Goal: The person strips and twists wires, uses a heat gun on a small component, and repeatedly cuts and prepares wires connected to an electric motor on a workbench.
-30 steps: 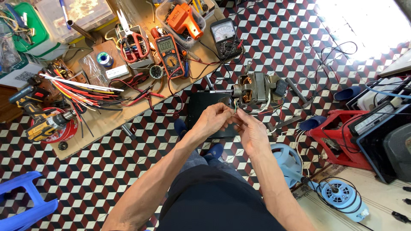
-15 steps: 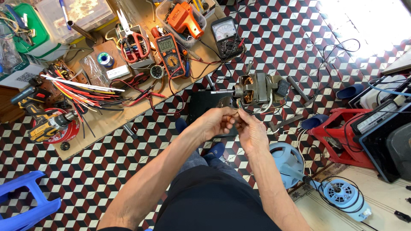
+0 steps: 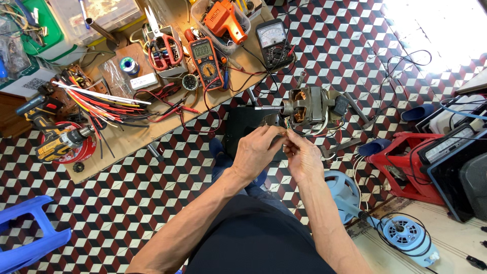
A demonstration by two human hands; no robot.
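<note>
Above the checkered red, white and black floor, the 2 bare hands meet just near of an electric motor. Left hand and right hand have their fingertips pinched together on thin wires that run from the motor; the wire ends are too small to make out, and both grips are closed on them. The motor sits at mid-frame on a dark flat panel, just far of the hands. It is a bare metal unit with a grey steel frame, copper-coloured windings showing at its middle, and a slim shaft sticking out to the left. White leads curl beneath it. To the far left lies a low wooden board crowded with tools: an orange digital multimeter, a black analog meter, red-handled scissors, and a bundle of red, white and black cables. A red stool stands to the right.
</note>
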